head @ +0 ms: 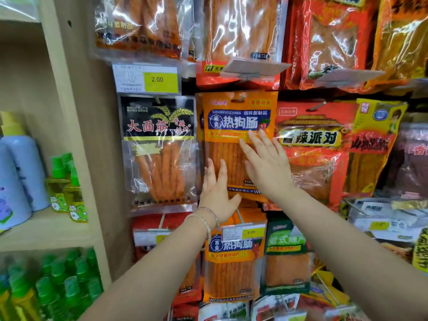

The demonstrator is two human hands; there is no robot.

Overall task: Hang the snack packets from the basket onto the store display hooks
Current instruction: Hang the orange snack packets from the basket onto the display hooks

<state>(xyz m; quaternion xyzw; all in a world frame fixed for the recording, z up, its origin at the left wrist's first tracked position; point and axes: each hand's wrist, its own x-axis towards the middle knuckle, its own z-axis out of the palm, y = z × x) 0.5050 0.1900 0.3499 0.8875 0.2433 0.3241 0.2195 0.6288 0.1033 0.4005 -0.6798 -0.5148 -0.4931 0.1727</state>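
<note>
1. Orange snack packet [231,121] hangs mid-display. The left hand [216,193] is on its lower left corner and the right hand [266,165] on its middle, fingers straight, slightly apart, pressing flat.
2. Best pushed gently and evenly back along the hook [242,97], I judge, until it sits flush.

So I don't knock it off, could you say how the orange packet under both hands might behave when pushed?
The orange packet probably swings, hanging from one hook at top. Its glossy film likely feels slippery; long sticks inside may stiffen it.
</note>
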